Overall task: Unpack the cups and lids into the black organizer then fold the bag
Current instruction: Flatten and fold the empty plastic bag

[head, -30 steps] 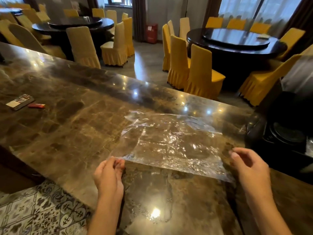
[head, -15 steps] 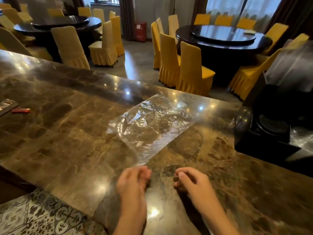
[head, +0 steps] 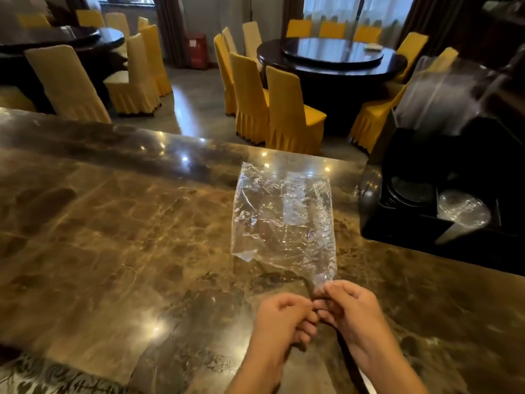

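A clear, crinkled plastic bag [head: 284,220] lies on the brown marble counter [head: 113,237], folded into a narrow strip that runs away from me. My right hand [head: 348,311] pinches its near corner. My left hand [head: 284,319] is closed right beside it, fingertips touching the same corner. The black organizer [head: 403,228] stands at the right edge of the counter. Dark round lids [head: 412,191] sit in its left slot and clear cups [head: 461,213] lie in the slot beside them. A tall stack of clear cups [head: 443,95] rises from its back.
Beyond the counter's far edge stand round dark dining tables [head: 335,56] ringed by yellow-covered chairs [head: 289,112]. A red box [head: 196,51] stands by the back wall. A patterned tile floor [head: 42,376] shows at the bottom left.
My hands came together from the bag's two near corners, folding it in half from a wide sheet into a narrow strip. The view swung left, and the organizer shows more fully.
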Demonstrator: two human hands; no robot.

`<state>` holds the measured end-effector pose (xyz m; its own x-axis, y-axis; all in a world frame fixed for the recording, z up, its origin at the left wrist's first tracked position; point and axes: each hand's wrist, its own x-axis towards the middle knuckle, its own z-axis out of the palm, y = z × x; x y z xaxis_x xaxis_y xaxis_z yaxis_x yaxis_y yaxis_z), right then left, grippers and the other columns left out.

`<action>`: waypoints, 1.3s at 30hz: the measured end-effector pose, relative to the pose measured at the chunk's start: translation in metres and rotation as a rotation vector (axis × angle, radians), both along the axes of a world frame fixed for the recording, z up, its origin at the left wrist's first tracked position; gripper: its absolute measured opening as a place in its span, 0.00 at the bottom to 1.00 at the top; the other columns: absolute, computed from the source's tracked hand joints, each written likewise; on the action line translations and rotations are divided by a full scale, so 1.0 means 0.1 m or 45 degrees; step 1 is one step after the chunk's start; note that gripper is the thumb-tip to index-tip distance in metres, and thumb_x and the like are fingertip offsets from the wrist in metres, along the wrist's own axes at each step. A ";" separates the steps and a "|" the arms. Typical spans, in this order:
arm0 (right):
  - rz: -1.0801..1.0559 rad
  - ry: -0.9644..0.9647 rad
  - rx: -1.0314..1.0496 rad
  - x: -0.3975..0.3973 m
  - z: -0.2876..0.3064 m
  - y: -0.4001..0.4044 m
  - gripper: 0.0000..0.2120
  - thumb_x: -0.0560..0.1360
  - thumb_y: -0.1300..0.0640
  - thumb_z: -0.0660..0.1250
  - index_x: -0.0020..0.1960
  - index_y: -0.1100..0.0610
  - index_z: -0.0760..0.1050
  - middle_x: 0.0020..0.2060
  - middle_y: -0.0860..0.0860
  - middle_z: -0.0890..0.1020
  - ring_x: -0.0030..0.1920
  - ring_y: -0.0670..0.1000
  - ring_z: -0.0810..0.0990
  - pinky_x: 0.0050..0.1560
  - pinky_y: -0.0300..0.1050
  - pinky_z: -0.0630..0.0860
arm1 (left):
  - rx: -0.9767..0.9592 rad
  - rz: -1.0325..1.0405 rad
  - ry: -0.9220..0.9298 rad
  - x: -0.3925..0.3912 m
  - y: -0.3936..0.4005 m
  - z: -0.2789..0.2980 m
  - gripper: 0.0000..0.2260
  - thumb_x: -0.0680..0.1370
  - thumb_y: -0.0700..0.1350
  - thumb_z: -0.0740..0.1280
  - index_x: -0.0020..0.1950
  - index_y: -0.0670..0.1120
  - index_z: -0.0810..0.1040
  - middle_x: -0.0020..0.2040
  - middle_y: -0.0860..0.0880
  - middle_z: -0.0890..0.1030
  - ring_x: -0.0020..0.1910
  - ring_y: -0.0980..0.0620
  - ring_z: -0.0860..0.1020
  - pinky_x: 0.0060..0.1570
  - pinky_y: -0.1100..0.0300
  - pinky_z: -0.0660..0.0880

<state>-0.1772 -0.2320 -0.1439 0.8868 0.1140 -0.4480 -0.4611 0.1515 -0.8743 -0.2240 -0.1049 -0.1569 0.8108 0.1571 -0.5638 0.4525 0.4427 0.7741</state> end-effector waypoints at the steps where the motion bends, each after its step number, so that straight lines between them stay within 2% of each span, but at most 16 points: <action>1: -0.026 -0.015 -0.001 0.02 0.00 -0.06 0.11 0.78 0.64 0.66 0.38 0.65 0.80 0.31 0.59 0.82 0.27 0.51 0.78 0.25 0.40 0.76 | 0.013 0.161 0.007 -0.01 0.10 -0.01 0.07 0.79 0.35 0.66 0.42 0.35 0.81 0.28 0.42 0.80 0.21 0.52 0.75 0.18 0.64 0.69; 3: -0.052 -0.028 -0.017 0.04 -0.01 -0.16 0.10 0.79 0.63 0.65 0.41 0.66 0.80 0.34 0.59 0.83 0.28 0.49 0.80 0.26 0.38 0.77 | 0.027 0.472 -0.024 -0.03 0.33 -0.02 0.10 0.82 0.39 0.66 0.42 0.36 0.78 0.26 0.43 0.78 0.19 0.53 0.73 0.16 0.64 0.68; 5: -0.058 -0.031 -0.042 0.03 -0.03 -0.23 0.10 0.79 0.63 0.65 0.42 0.67 0.79 0.34 0.59 0.83 0.28 0.48 0.80 0.26 0.38 0.77 | 0.036 0.603 -0.099 -0.06 0.49 0.04 0.13 0.82 0.44 0.67 0.43 0.37 0.78 0.27 0.44 0.79 0.21 0.53 0.74 0.17 0.64 0.70; 9: -0.032 -0.061 -0.100 -0.01 -0.07 -0.26 0.13 0.80 0.61 0.65 0.41 0.68 0.79 0.31 0.59 0.81 0.28 0.50 0.78 0.27 0.39 0.76 | -0.018 0.516 -0.163 0.01 0.44 0.17 0.14 0.80 0.48 0.70 0.46 0.36 0.81 0.32 0.42 0.81 0.24 0.52 0.76 0.19 0.65 0.72; 14: -0.053 -0.088 -0.141 -0.03 -0.08 -0.26 0.14 0.80 0.59 0.66 0.40 0.67 0.79 0.29 0.58 0.81 0.28 0.50 0.76 0.28 0.41 0.75 | -0.118 0.505 -0.213 0.07 0.34 0.22 0.06 0.80 0.36 0.68 0.44 0.35 0.80 0.31 0.43 0.79 0.24 0.54 0.74 0.19 0.67 0.69; 17: -0.149 -0.107 -0.181 0.01 -0.06 -0.37 0.13 0.80 0.59 0.65 0.41 0.66 0.78 0.31 0.56 0.81 0.28 0.49 0.77 0.28 0.41 0.76 | -0.025 0.407 -0.230 -0.01 0.54 0.16 0.08 0.79 0.35 0.66 0.40 0.37 0.80 0.27 0.45 0.77 0.20 0.55 0.70 0.16 0.67 0.64; 20: -0.219 -0.125 -0.216 0.11 -0.05 -0.52 0.12 0.81 0.60 0.65 0.41 0.65 0.77 0.32 0.57 0.79 0.27 0.49 0.76 0.26 0.40 0.74 | 0.156 0.261 -0.159 -0.13 0.89 0.05 0.14 0.78 0.35 0.66 0.33 0.42 0.82 0.25 0.46 0.73 0.18 0.56 0.65 0.14 0.69 0.59; 22: -0.188 -0.128 -0.241 0.16 -0.06 -0.57 0.12 0.81 0.60 0.65 0.40 0.65 0.76 0.31 0.57 0.78 0.27 0.50 0.75 0.26 0.41 0.73 | 0.187 0.202 -0.103 -0.20 1.05 -0.03 0.16 0.78 0.35 0.67 0.31 0.44 0.82 0.24 0.47 0.73 0.18 0.56 0.65 0.14 0.70 0.59; 25: -0.084 -0.119 -0.275 0.20 -0.08 -0.55 0.13 0.81 0.59 0.64 0.40 0.64 0.76 0.29 0.56 0.78 0.28 0.52 0.75 0.29 0.46 0.71 | 0.198 0.181 -0.084 -0.26 1.10 -0.11 0.16 0.78 0.37 0.67 0.31 0.45 0.83 0.25 0.45 0.73 0.19 0.55 0.66 0.16 0.69 0.59; 27: -0.038 -0.137 -0.295 0.21 -0.10 -0.56 0.14 0.81 0.58 0.64 0.39 0.63 0.75 0.28 0.55 0.77 0.27 0.51 0.75 0.27 0.46 0.70 | 0.222 0.171 -0.068 -0.28 1.10 -0.15 0.16 0.80 0.38 0.67 0.32 0.45 0.83 0.26 0.45 0.74 0.19 0.54 0.66 0.16 0.69 0.59; 31: -0.138 -0.185 -0.392 0.30 -0.12 -0.65 0.17 0.82 0.56 0.63 0.36 0.63 0.73 0.25 0.54 0.75 0.24 0.50 0.73 0.24 0.44 0.69 | 0.274 0.208 -0.007 -0.30 1.11 -0.16 0.18 0.80 0.39 0.67 0.30 0.45 0.83 0.26 0.44 0.76 0.19 0.54 0.68 0.17 0.69 0.61; 33: -0.085 -0.171 -0.403 0.34 -0.12 -0.70 0.18 0.81 0.55 0.64 0.35 0.61 0.73 0.25 0.54 0.75 0.25 0.52 0.72 0.23 0.44 0.68 | 0.264 0.233 -0.002 -0.27 1.11 -0.14 0.16 0.81 0.42 0.68 0.34 0.41 0.83 0.27 0.41 0.78 0.18 0.52 0.71 0.16 0.68 0.62; 36: 0.085 -0.142 -0.425 0.33 -0.12 -0.71 0.19 0.81 0.54 0.64 0.35 0.62 0.74 0.26 0.56 0.77 0.27 0.55 0.72 0.23 0.44 0.67 | 0.201 0.190 0.036 -0.20 1.01 -0.09 0.18 0.79 0.50 0.71 0.47 0.33 0.79 0.34 0.35 0.83 0.21 0.46 0.76 0.16 0.65 0.67; 39: 0.115 -0.116 -0.393 0.31 -0.10 -0.73 0.17 0.81 0.55 0.64 0.37 0.63 0.73 0.27 0.55 0.77 0.26 0.53 0.73 0.22 0.42 0.68 | 0.244 0.175 0.069 -0.11 0.93 -0.06 0.16 0.78 0.49 0.72 0.52 0.36 0.78 0.35 0.36 0.83 0.22 0.46 0.76 0.18 0.63 0.69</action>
<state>-0.1459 -0.3045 -0.1542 0.9173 0.0655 -0.3928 -0.3782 -0.1652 -0.9109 -0.2345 -0.0121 -0.1625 0.7440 0.3721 -0.5550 0.4414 0.3499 0.8263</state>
